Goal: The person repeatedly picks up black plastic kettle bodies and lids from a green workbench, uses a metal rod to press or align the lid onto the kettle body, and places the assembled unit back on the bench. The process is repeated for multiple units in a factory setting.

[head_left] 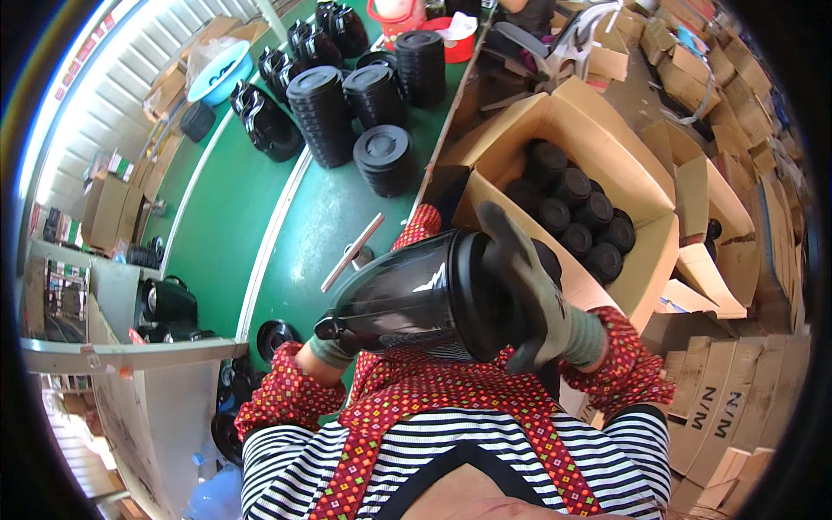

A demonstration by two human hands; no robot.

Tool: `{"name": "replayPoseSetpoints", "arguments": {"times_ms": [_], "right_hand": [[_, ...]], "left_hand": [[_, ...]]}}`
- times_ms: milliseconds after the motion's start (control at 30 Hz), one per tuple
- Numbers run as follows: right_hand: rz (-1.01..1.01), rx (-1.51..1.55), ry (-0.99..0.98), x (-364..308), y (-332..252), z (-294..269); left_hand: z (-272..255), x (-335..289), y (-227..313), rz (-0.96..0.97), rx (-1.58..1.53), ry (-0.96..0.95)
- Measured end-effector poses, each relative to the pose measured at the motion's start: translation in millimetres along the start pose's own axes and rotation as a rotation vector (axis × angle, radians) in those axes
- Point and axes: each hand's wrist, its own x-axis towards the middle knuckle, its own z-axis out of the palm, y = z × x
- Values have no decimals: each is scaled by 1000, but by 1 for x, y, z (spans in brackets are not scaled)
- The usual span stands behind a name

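A large glossy black jug body [394, 290] lies sideways in front of my chest, its spout-like end to the left. At its right end is a round matt black base [481, 295]. My right hand [546, 303], in a grey-and-black work glove, spans this base with fingers and thumb at its rim; the glove is slightly blurred. My left hand [332, 350] is under the left end of the jug body and supports it; only its grey-green cuff shows plainly, its fingers being hidden.
Stacks of round black bases [321, 113] and several black jug bodies [264, 121] stand on the green table [217, 208]. A metal T-shaped bar [354, 253] rises near the jug. An open carton [646, 178] at right holds several black cylinders. A blue basin [221, 74] stands far left.
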Motion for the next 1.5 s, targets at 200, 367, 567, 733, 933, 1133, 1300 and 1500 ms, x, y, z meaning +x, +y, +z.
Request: {"name": "replayPoseSetpoints", "arguments": {"times_ms": [200,367,567,733,933,1133,1300,1500], "right_hand": [[-195,-237,-248,25,-17,-9],[-102,-265,151,12,-5,2],[418,187,510,2,29,2],[675,547,239,3,80,-68],[775,670,-174,5,126,-29],[648,544,-285,13,159,-10],[777,499,-270,29,149,2],[178,-383,95,37,120,-5]], "left_hand": [[22,1,-29,12,-182,-7],[-11,24,-39,15,-470,-125],[7,24,-30,129,-290,231],[23,10,-99,50,423,310],[-13,-24,-4,105,1190,478],[-134,-45,-10,-145,1551,779],[-141,-44,-20,-212,993,704],[-47,5,52,-79,826,598]]}}
